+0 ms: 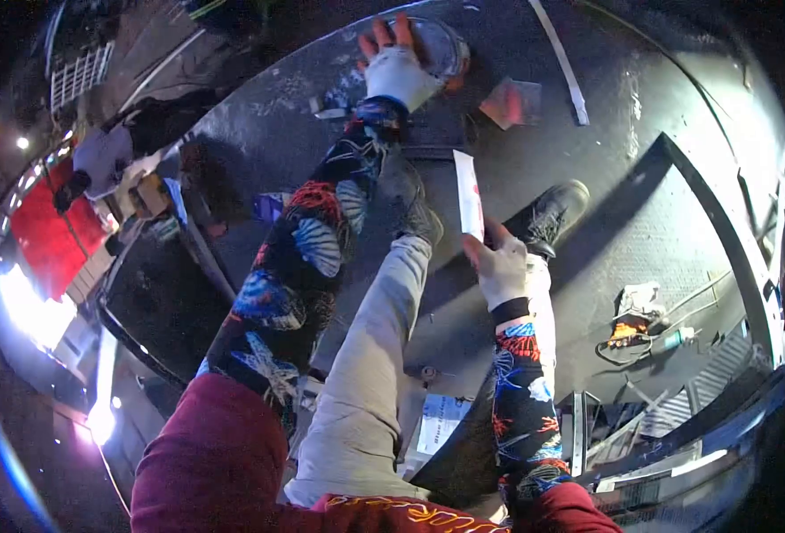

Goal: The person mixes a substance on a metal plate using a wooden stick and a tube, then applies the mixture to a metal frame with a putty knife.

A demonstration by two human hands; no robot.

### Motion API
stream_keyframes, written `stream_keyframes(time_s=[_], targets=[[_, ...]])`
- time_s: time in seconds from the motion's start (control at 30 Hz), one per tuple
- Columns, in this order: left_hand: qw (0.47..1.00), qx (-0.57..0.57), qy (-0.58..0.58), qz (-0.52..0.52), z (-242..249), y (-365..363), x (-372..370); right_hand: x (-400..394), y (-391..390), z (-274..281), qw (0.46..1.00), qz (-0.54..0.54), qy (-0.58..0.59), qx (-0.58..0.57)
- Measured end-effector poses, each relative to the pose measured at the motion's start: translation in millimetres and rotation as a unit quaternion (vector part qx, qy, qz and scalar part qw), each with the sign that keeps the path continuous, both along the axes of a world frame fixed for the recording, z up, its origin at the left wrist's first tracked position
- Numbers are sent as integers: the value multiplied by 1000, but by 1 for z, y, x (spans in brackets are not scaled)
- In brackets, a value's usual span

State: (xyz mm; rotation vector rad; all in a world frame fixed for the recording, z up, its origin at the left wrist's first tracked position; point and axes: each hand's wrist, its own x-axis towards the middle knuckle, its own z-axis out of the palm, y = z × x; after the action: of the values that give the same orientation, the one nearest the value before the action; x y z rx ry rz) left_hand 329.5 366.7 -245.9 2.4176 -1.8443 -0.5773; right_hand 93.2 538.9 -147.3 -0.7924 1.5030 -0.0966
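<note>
My left hand [398, 73], in a white fingerless glove, reaches far forward with its fingers spread. It is right at a round, clear-looking container [441, 46] on the dark floor, and overlaps its near side. Closer in, my right hand [502, 266] wears a similar glove. Its thumb and fingers are closed on the lower end of a long, flat white strip [468, 191] with red print, which points away from me. A red-and-clear packet [512, 103] lies on the floor beyond the strip.
My shoes [563, 213] rest on the dark floor [588, 293]. A pale flat strip [561, 62] lies ahead. To the right are a dark metal beam [721, 231] and a cable with a white-and-orange bundle [637, 311]. Another person [108, 164] is at the left, near bright lights.
</note>
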Motion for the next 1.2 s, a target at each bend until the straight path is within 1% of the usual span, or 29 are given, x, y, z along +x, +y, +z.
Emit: stream_keyframes(time_s=[0.07, 0.1, 0.17, 0.2, 0.27, 0.3, 0.4, 0.47, 0.5, 0.6, 0.63, 0.7, 0.73, 0.8, 0.83, 0.87, 0.93, 0.97, 1.03, 1.07, 1.13, 1.17, 1.2], targets=[[999, 37, -14, 2, 9, 1, -4, -3, 20, -20, 998, -64, -24, -4], [999, 39, -14, 0, 9, 1, -3, -6, 17, -19, 998, -66, -23, -2], [999, 44, -19, -6, 11, -3, -1, -7, 8, -15, 1000, -11, 9, -5], [999, 46, -18, -8, 6, -2, 0, -10, 7, -16, 1000, -13, 9, -3], [998, -34, -32, -48, -3, -1, 6, -11, 6, -18, 998, -52, -20, -9], [995, -55, -43, -65, -5, -2, 7, -10, 4, -16, 998, -53, -20, -7], [987, -71, -64, -126, -10, 0, 14, -10, -5, -11, 999, -36, -17, 16], [978, -77, -75, -178, -13, -1, 22, -11, -4, -13, 1000, 12, 4, 23], [977, -74, -71, -189, -15, 0, 25, -9, -3, -14, 1000, -1, -5, 1], [985, -43, -16, -167, -14, 9, 35, -8, -9, -7, 999, -14, -26, 18], [989, -21, 25, -145, -12, 12, 38, -9, -10, -8, 999, 16, -8, 26], [989, 22, 110, -98, -8, 18, 41, -9, -8, -10, 999, 17, -4, 28], [989, 21, 111, -97, -5, 21, 42, -8, -8, -12, 1000, 17, 1, 27], [982, -56, 169, -57, 4, 35, 40, -6, -11, -11, 998, 24, 9, 49], [982, -156, 43, -94, 18, 38, 27, -6, -12, -11, 997, 29, 17, 70], [983, -156, 45, -92, 23, 37, 21, -6, -12, -12, 997, 31, 19, 71], [966, -232, 17, -112, 24, 38, 19, -6, -10, -14, 995, 81, 49, -19], [966, -232, 18, -110, 24, 40, 20, -6, -8, -16, 995, 82, 51, -19], [959, -276, 6, -58, 27, 39, 26, -4, -5, -20, 995, 84, 56, 1], [959, -276, 4, -58, 28, 39, 33, -3, -6, -20, 995, 84, 54, 0], [951, -308, 32, 9, 32, 39, 50, -1, -8, -17, 996, 82, 35, 6], [933, -351, 69, 42, 32, 37, 56, 0, -9, -16, 995, 88, 44, 16], [932, -352, 68, 44, 38, 39, 61, 2, -11, -13, 995, 90, 44, 15]])
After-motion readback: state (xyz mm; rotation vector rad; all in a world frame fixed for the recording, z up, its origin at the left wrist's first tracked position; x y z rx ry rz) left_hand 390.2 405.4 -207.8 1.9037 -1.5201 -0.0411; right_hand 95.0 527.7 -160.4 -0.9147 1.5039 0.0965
